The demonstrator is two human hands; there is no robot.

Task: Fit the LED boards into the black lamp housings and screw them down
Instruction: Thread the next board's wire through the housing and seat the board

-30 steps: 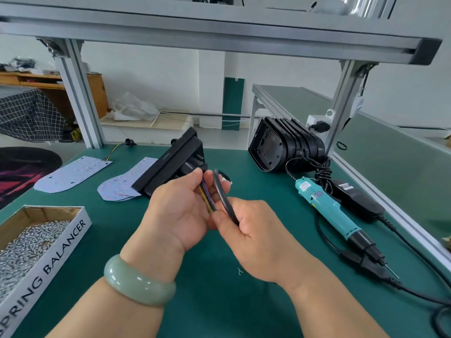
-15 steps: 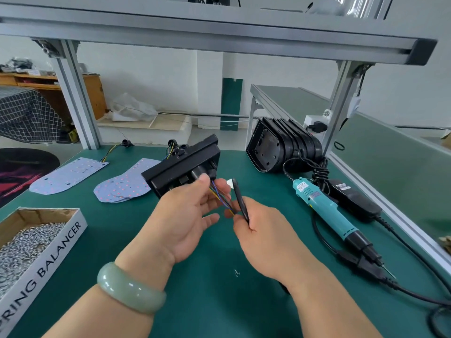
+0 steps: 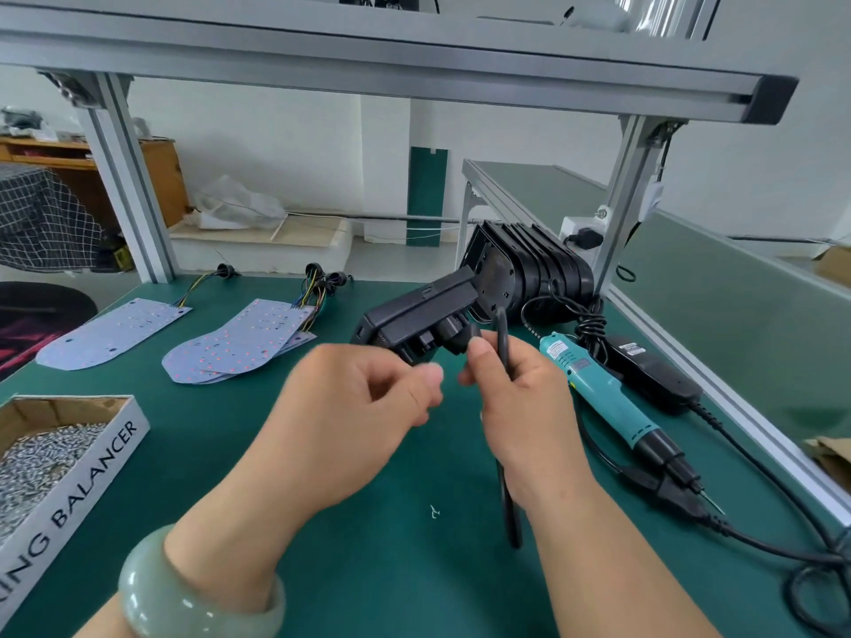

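1. Lamp housing (image 3: 421, 313): black and tilted, with its left end low and its right end high. It sits mid-desk toward the far edge, directly beyond both hands. I cannot tell what supports it.
2. Right hand (image 3: 520, 407): the fingers are clamped round a black cord (image 3: 510, 504), which sticks up above the fist and hangs below the wrist. The thumb tip is just beside the housing's plug block.
3. Left hand (image 3: 364, 407): the fingers are curled with the thumb against the forefinger (blurred, so I cannot tell whether anything is pinched). It is just below the housing, with a narrow gap to the right hand.
4. LED boards: a single board (image 3: 115, 329) lies toward the far-left corner and a stack of boards (image 3: 239, 345) lies right of it. Their wires trail to the far edge, and both are well apart from the hands.
5. Spare housings (image 3: 539, 269) are stacked at the far-right corner, just behind the tilted one.
6. Right edge: an electric screwdriver (image 3: 598, 389) lies near the right hand.
7. Near-left edge: a screw box (image 3: 92, 458).
8. Open room: bare desk (image 3: 391, 582) lies from the hands to the near edge.
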